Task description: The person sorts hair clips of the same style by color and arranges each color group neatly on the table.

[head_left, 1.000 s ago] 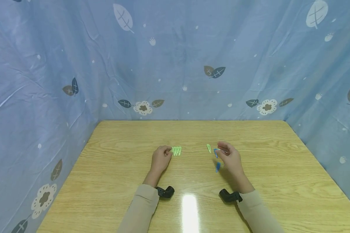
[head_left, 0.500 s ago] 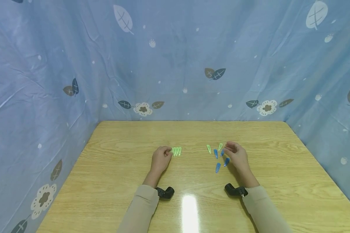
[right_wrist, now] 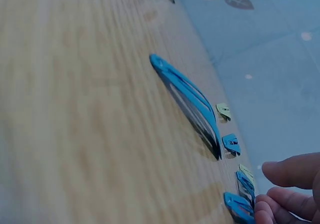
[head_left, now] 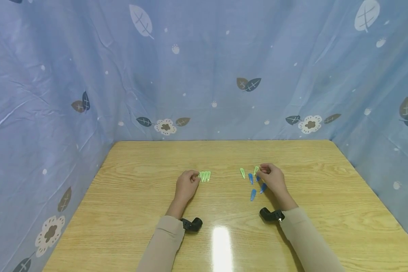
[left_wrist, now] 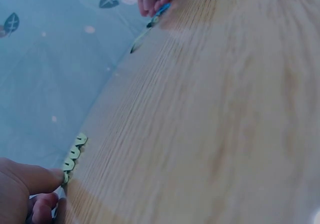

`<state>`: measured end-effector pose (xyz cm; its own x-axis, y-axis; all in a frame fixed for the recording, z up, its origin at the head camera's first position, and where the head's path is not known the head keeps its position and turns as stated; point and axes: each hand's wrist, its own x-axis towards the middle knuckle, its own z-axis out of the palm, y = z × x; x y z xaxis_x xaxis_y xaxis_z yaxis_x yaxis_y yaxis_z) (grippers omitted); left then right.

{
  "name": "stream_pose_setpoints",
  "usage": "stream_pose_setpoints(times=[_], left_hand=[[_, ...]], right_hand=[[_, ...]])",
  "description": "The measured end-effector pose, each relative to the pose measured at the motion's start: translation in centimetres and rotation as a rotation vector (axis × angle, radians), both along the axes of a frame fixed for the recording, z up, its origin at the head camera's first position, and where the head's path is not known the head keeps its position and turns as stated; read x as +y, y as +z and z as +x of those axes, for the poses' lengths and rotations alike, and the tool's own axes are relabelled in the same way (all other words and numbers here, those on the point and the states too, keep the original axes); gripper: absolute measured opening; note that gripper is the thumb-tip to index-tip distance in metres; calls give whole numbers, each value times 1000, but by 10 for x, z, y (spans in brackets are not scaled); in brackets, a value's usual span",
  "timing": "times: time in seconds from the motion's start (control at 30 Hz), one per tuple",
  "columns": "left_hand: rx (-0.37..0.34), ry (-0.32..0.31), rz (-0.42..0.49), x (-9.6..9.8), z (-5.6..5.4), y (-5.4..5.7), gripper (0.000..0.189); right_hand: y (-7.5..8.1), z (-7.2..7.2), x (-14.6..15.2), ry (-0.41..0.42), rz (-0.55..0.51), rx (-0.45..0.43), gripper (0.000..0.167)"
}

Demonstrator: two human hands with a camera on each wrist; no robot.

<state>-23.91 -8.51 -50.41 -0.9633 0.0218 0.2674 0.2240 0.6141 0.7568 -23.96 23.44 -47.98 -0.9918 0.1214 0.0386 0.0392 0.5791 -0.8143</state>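
Note:
Several green snap hair clips (head_left: 205,176) lie side by side in a row at mid-table. My left hand (head_left: 187,186) rests at the row's left end, where its fingertips touch the leftmost clip and partly cover it. To the right, two more green hair clips lie apart, one (head_left: 242,173) left of the other (head_left: 256,170). Several blue hair clips (head_left: 253,195) are scattered nearer to me. My right hand (head_left: 273,179) hovers over the far right of this group, thumb and fingers apart, close to a green clip and a partly covered blue clip (right_wrist: 245,181).
The wood-grain table (head_left: 149,241) is bounded at the back and sides by a blue leaf-patterned curtain (head_left: 204,75). A black wrist camera (head_left: 192,225) sits on the left wrist, another (head_left: 271,215) on the right. Light glares off the table's front middle.
My right hand has shifted right, uncovering the right green clip and two blue clips, then slightly back left toward that green clip. The left hand has stayed at the row.

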Motion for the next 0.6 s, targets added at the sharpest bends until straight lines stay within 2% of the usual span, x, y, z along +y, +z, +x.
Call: stream_pose_setpoints(times=[0.23, 0.6], left_hand=[[-9, 8, 6, 0, 1, -1, 16], [-2, 5, 3, -1, 0, -3, 17]], right_hand=[[2, -8, -6, -25, 82, 4, 39], [5, -17, -9, -74, 119, -60, 37]])
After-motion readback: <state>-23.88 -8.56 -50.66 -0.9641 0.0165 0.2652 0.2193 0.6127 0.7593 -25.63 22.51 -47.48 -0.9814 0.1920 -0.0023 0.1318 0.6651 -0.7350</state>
